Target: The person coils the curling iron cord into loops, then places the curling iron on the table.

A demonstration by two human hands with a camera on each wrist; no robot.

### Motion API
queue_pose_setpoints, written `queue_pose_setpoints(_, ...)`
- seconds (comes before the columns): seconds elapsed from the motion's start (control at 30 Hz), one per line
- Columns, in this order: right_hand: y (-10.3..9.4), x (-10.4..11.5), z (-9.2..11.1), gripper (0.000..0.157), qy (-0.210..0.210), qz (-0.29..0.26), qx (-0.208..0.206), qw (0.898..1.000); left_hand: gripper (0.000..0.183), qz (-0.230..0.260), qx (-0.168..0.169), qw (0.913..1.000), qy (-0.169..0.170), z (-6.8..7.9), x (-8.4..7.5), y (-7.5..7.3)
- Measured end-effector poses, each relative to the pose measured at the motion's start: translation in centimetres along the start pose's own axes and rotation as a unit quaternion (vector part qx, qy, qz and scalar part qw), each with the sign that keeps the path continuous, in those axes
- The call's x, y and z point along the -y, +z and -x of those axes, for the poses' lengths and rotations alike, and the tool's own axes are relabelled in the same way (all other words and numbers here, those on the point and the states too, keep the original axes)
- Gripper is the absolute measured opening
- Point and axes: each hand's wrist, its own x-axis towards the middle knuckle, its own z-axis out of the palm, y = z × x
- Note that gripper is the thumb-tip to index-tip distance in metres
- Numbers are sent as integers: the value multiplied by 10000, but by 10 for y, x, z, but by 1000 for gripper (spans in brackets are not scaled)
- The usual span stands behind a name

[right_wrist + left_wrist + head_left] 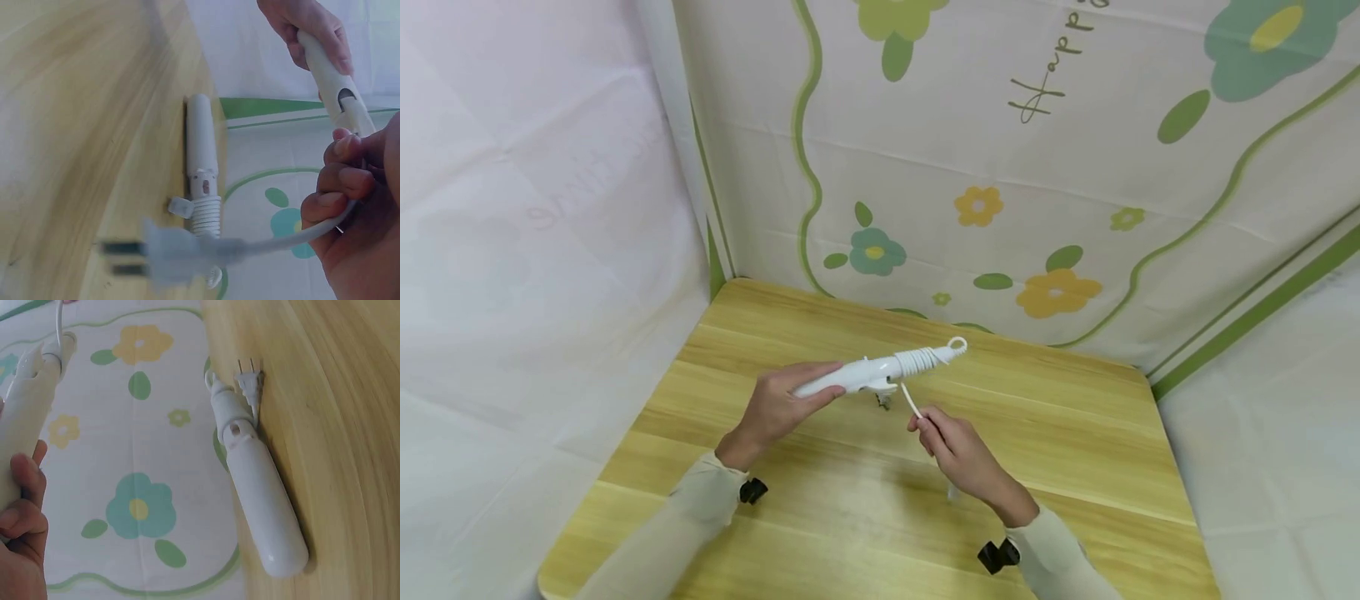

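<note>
My left hand [775,410] grips a white, smooth, rod-shaped corded appliance [326,70] around its body; its exact kind is unclear. A notch shows near the end facing my right hand. From that end runs a white power cord [912,402], which my right hand [958,450] holds in curled fingers. The cord's two-pin plug [175,253] hangs free below the right hand. A second, similar white appliance [265,506] lies on the table, partly behind the held one in the head view. Its cord is wound in coils [205,215] around one end.
The lying appliance's own plug [250,384] sits beside its coils. The wood-grain table [1060,417] has rounded corners. Behind it hangs a white cloth with printed flowers [979,206], and pale cloth [550,250] hangs at the sides.
</note>
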Motion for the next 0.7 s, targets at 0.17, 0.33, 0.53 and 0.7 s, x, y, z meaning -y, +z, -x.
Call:
queue_pose_setpoints(0.17,-9,7,2,18,-98,619,-22,9980,44,-512,147,9978,398,1,4,-3)
queue_pose_setpoints(0.33,-20,7,2,13,-752,1554,-102,9849,36,-795,599,9928,663,1,3,-2)
queue_pose_setpoints(0.53,-37,5,-3,8,-1528,2335,-207,9601,39,-868,1166,9850,928,-2,-1,-5)
queue_pose_setpoints(0.7,-44,4,-6,7,-1832,2461,58,9518,36,-447,1846,9763,1039,-1,-2,-7)
